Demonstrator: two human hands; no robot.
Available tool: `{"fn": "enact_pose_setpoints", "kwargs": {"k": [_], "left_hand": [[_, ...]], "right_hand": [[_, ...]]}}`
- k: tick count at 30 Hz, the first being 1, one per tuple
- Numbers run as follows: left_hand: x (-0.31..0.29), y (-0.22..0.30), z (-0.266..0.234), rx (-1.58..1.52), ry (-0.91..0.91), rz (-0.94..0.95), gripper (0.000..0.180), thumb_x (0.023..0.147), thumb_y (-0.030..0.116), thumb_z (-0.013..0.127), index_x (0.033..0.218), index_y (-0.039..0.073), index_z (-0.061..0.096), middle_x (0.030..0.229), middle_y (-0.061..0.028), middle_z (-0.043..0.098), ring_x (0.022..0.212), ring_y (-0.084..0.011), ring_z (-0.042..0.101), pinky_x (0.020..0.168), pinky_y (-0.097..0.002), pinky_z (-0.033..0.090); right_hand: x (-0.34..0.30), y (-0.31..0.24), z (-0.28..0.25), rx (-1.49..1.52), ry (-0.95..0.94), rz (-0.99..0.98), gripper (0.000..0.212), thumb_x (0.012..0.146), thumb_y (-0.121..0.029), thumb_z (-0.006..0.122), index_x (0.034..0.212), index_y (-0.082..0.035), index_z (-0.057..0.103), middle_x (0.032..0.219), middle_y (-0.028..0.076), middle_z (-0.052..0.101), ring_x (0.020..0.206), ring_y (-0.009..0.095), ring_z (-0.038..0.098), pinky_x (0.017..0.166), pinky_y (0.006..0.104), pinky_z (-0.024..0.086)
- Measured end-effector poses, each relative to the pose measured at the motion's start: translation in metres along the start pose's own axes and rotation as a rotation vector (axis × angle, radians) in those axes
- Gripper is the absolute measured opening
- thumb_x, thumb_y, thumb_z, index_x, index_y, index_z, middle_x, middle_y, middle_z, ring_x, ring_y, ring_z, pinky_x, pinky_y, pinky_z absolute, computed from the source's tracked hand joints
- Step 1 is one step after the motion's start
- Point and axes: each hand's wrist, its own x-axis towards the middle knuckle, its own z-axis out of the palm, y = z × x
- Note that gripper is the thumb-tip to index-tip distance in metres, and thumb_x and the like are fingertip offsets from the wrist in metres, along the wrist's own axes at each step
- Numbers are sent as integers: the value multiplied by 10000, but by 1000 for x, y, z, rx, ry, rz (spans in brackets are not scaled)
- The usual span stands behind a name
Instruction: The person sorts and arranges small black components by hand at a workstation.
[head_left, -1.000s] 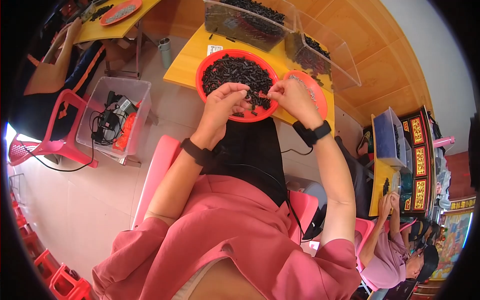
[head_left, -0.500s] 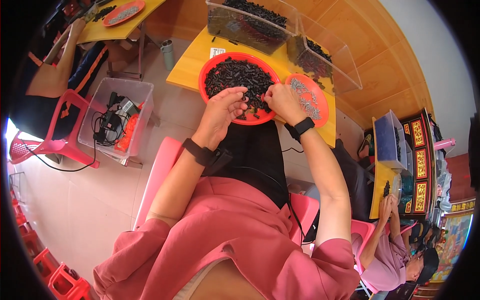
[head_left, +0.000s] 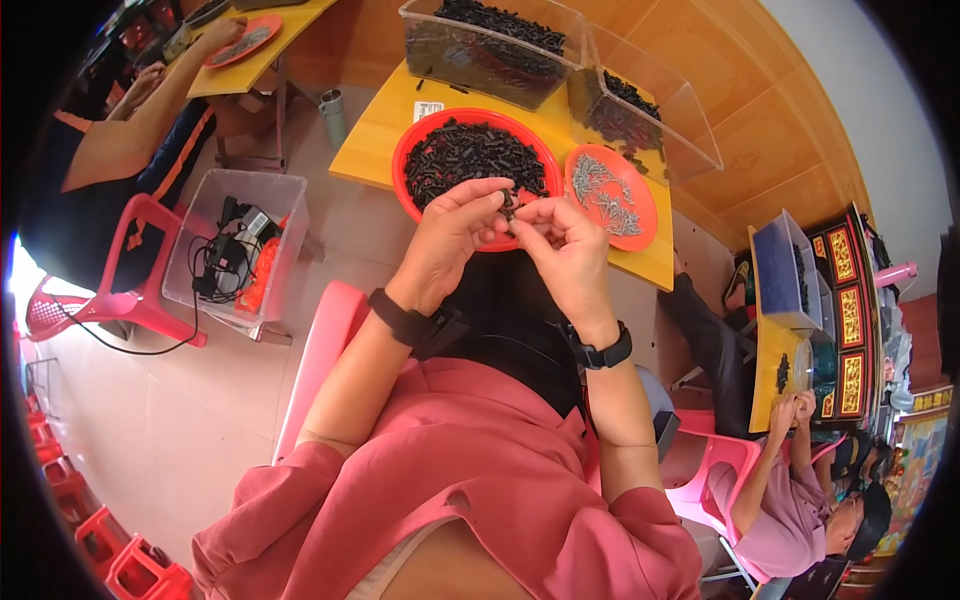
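One small dark piece sits pinched in the left hand; the right hand, fingers narrow, is beside it, its hold impossible to tell. Beyond both hands, a red basin holds black pieces.

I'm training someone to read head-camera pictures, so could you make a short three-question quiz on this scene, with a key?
1. Multiple choice: what lies on the orange plate?
A) small black pieces
B) small silvery pieces
C) a coiled cable

2. True or false: the red basin stands to the left of the orange plate.

3. Short answer: how are the left hand and the right hand placed relative to each other?

Key:
1. B
2. True
3. Their fingertips are close together at a small dark piece, seen against the near side of the red basin; anything else held is too small to tell.
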Motion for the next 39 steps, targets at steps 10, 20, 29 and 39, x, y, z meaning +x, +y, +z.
{"fn": "enact_pose_setpoints", "kwargs": {"k": [10, 20, 29, 39], "left_hand": [[-1, -8, 6, 164, 30, 82, 196, 882, 104, 606, 1064, 37, 633, 816, 9, 639, 680, -42, 559, 619, -176, 436], [-2, -11, 9, 246, 55, 130, 193, 868, 79, 615, 1054, 28, 632, 816, 5, 637, 684, -44, 549, 625, -178, 431], [-6, -12, 14, 247, 54, 155, 182, 872, 78, 616, 1045, 22, 628, 852, -9, 640, 702, -55, 558, 666, -193, 471], [-7, -16, 21, 332, 37, 191, 175, 878, 80, 612, 1045, 30, 628, 810, 3, 620, 686, -50, 550, 653, -195, 468]], "right_hand": [[-4, 11, -3, 72, 79, -44, 109, 818, -22, 667, 880, -11, 579, 773, 30, 648, 681, 78, 622, 594, 216, 473], [-4, 7, -5, -3, 56, -58, 118, 821, 45, 647, 894, 14, 560, 812, 40, 639, 735, 81, 626, 667, 213, 507], [-6, 3, -5, -19, 72, -70, 161, 805, -17, 669, 922, -9, 558, 794, 83, 658, 737, 148, 666, 619, 247, 513], [-5, 3, -8, -51, 30, -51, 249, 805, 6, 654, 972, -4, 469, 747, 105, 647, 662, 154, 651, 579, 255, 498]]}}
